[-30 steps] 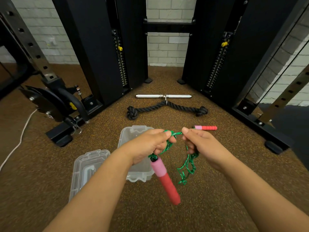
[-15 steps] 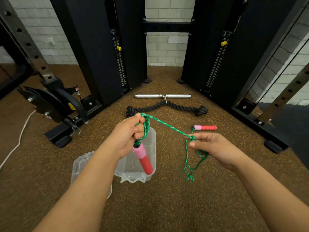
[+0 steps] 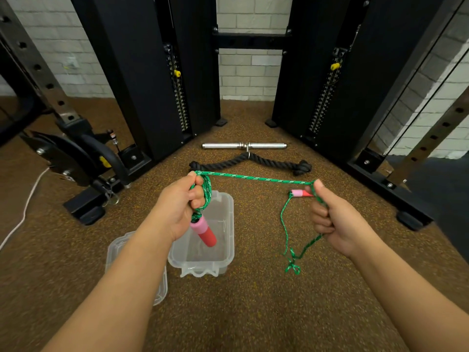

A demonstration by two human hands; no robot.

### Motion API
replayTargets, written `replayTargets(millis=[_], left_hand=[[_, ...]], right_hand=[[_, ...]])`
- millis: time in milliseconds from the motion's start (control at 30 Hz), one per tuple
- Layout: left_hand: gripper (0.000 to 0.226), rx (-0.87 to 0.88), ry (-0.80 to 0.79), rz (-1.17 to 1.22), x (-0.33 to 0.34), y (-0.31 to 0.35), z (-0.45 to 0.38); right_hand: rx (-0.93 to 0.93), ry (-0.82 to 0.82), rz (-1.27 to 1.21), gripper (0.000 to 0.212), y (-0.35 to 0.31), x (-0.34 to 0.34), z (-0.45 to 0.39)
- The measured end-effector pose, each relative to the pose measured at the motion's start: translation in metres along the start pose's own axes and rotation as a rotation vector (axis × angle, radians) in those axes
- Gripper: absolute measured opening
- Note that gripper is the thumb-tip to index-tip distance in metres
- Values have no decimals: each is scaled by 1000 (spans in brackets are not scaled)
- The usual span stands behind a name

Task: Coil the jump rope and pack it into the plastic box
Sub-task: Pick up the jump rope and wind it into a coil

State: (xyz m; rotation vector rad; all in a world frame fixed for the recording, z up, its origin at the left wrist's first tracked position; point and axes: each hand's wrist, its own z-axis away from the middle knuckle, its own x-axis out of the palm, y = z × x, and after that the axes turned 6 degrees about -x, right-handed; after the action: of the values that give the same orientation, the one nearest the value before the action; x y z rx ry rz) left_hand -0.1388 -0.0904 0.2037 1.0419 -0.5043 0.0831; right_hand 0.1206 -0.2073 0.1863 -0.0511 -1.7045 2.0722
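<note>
At frame centre, the left hand (image 3: 181, 207) is gripping rope (image 3: 256, 178) coils and a handle (image 3: 203, 231) over the box (image 3: 227, 252); the right hand (image 3: 335, 219) is pinching the taut rope at centre right.

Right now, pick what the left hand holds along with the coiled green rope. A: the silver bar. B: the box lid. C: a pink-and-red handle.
C: the left hand grips coiled green rope with a pink-and-red handle hanging below, over the plastic box.
</note>
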Motion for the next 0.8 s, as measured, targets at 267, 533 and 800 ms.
replayTargets(millis=[267,533,800], left_hand=[[28,-6,-1,-12,3,-1,2],[30,-103,-203,-280,33,-19,14],[33,-199,-336,-206,37,-20,21]], right_hand=[[-52,38,192,31,9,-6,-4],[-275,-169,691,50,16,43,13],[-290,-354,688,25,35,55,7]])
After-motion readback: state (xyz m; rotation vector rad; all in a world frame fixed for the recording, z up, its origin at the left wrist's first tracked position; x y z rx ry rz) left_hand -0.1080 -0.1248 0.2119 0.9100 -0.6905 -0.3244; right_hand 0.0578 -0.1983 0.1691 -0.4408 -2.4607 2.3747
